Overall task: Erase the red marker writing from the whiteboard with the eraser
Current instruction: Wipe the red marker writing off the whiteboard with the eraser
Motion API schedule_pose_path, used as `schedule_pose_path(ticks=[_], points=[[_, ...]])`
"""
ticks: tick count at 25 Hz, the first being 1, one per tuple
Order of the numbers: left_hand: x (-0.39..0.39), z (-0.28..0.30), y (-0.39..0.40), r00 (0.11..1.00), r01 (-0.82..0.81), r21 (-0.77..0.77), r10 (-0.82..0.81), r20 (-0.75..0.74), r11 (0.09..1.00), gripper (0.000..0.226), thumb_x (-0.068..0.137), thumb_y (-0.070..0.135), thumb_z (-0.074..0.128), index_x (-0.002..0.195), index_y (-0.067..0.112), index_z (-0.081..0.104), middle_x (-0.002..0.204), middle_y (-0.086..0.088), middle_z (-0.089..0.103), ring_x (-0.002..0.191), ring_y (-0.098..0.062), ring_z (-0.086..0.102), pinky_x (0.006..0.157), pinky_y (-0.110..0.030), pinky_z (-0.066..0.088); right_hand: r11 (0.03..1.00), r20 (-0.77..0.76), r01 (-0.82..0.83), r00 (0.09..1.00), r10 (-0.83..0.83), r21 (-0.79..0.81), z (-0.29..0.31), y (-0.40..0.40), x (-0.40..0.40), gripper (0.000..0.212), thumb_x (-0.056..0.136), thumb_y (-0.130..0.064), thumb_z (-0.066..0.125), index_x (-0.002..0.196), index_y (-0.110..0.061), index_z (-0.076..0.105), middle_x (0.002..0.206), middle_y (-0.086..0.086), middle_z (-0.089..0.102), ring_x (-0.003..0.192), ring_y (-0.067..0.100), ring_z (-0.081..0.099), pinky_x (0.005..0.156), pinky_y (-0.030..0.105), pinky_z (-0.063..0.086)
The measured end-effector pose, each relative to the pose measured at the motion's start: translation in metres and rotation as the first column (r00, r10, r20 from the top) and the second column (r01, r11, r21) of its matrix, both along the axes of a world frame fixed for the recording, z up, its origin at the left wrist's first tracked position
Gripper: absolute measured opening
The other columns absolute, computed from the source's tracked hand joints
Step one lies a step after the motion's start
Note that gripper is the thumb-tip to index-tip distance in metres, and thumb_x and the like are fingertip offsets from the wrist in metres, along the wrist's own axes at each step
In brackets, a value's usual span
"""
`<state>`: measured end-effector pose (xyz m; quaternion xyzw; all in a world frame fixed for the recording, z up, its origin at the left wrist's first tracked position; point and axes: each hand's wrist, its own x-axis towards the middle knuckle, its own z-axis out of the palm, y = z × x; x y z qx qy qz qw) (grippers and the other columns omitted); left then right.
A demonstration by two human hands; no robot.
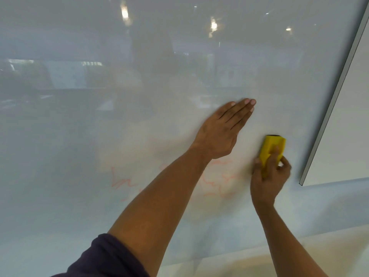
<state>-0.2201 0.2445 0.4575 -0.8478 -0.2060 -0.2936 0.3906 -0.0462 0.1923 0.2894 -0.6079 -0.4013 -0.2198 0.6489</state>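
The glossy whiteboard [99, 116] fills most of the view. Faint red marker writing [121, 181] runs across its lower middle, with more red scribbles [221, 179] between my two arms; part of it is hidden behind my left forearm. My left hand [223, 130] lies flat against the board above the writing, fingers straight and together, holding nothing. My right hand [268, 176] grips a yellow eraser [272, 149] and presses it on the board just right of the scribbles. A dark strip shows at the eraser's top end.
A grey metal frame edge [337, 90] slants down the right side, ending near a corner at the lower right. Beyond it is a pale wall panel [351, 136]. The board surface reflects ceiling lights and room furniture.
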Motion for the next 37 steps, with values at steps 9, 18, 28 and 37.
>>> schedule_pose_path(ticks=[9,18,28,37], points=[[-0.002,-0.001,0.007,0.999,0.006,0.076,-0.002,-0.054,0.997,0.059,0.113,0.02,0.025,0.17,0.007,0.014,0.178,-0.01,0.01,0.165,-0.027,0.009,0.136,-0.043,0.007,0.997,0.144,0.081,0.986,-0.082,0.013,-0.019,0.008,-0.015,0.058,0.103,-0.026,0.058,0.157,-0.012,0.041,0.138,0.028,0.045,0.12,0.04,0.045,0.103,0.045,0.04],[-0.017,0.008,0.009,0.993,0.004,0.083,0.005,-0.116,0.997,0.056,0.116,0.025,0.018,0.17,0.01,0.014,0.178,-0.005,0.009,0.165,-0.02,0.009,0.134,-0.037,0.002,0.999,0.443,0.003,0.896,0.017,-0.044,-0.046,0.008,-0.047,0.055,0.097,-0.014,0.061,0.151,-0.016,0.048,0.142,0.025,0.052,0.115,0.041,0.051,0.095,0.044,0.042],[-0.039,0.002,0.012,0.992,0.021,0.132,-0.004,-0.128,0.991,0.057,0.115,0.028,0.023,0.169,0.009,0.021,0.177,-0.005,0.017,0.164,-0.02,0.016,0.135,-0.037,0.01,0.999,0.593,0.002,0.804,0.03,-0.053,-0.04,0.003,-0.069,0.059,0.09,-0.01,0.065,0.148,-0.02,0.054,0.139,0.025,0.061,0.108,0.04,0.06,0.087,0.045,0.049],[-0.041,0.0,0.01,0.991,0.019,0.096,-0.007,-0.132,0.995,0.062,0.112,0.029,0.03,0.169,0.007,0.02,0.177,-0.009,0.016,0.165,-0.024,0.015,0.135,-0.041,0.01,1.0,0.268,0.013,0.963,-0.017,0.015,-0.044,0.003,-0.023,0.058,0.096,-0.017,0.062,0.151,-0.024,0.048,0.142,0.026,0.049,0.116,0.039,0.051,0.098,0.046,0.045]])
